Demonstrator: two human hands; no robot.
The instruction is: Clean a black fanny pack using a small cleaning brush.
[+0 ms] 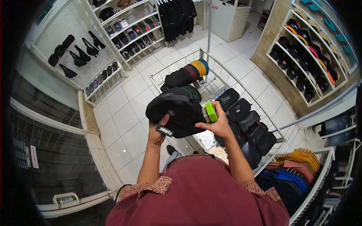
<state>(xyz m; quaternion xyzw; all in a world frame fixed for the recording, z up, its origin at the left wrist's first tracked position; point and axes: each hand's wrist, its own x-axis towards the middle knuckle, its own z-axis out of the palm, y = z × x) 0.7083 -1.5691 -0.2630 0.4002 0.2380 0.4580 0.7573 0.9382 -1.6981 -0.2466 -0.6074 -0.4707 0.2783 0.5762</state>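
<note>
A black fabric bag [178,110] with a small round logo is held up in front of my chest. My left hand [158,131] grips its lower left side, the thumb lying on the front panel. From that side hangs a dark rectangular tag [164,130] bearing white writing. In my right hand [217,124] is a scrubbing brush [211,112] with a bright green back. Its pale bristles face the bag's right edge and look close to it; whether they touch I cannot tell. My right thumb rests against the bag's lower right edge.
Beyond the bag stands a white wire display bin [240,84] holding black pouches [239,109] and a row of caps [183,75]. Folded clothes [297,169] fill a rack at right. Shelves of caps [305,56], sandals [133,34] and hanging bags [82,53] line the walls. A glass door [56,158] is at left.
</note>
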